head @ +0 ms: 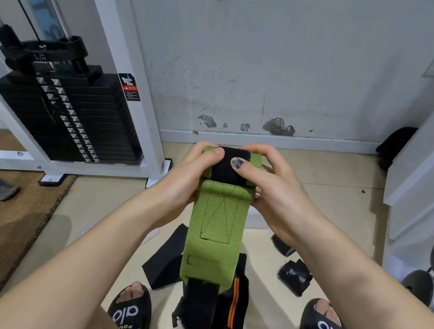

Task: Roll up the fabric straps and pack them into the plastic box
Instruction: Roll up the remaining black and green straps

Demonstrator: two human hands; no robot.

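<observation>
While the wide green fabric strap with a black band at its top [217, 216] is held up in the air in front of the person, its top end is gripped from both sides. The left hand [191, 171] is curled round the left edge of the roll, with the thumb pressed on top. The right hand [267, 181] is curled round the right edge, and its thumb is pressed on the black band. Both hands are at the same height and equally near to the roll, so neither one is closer.

The small roll at the top lies sideways, from one hand to the other. The rest of the strap hangs straight down from the fingers, toward the person's feet, and ends in a long black tail [197, 319]. So the long side of the strap runs away from the fingers and downward. The roll will most likely have to be turned down along that hanging part, bit by bit.

Only a little seems to be rolled so far. Below the hands, a pile of black and orange-striped straps [234, 311] is left on the pale floor [102, 225]. Two small black rolled bundles [293, 274] are seen near the right foot. The plastic box cannot be picked out with any surety.
</observation>
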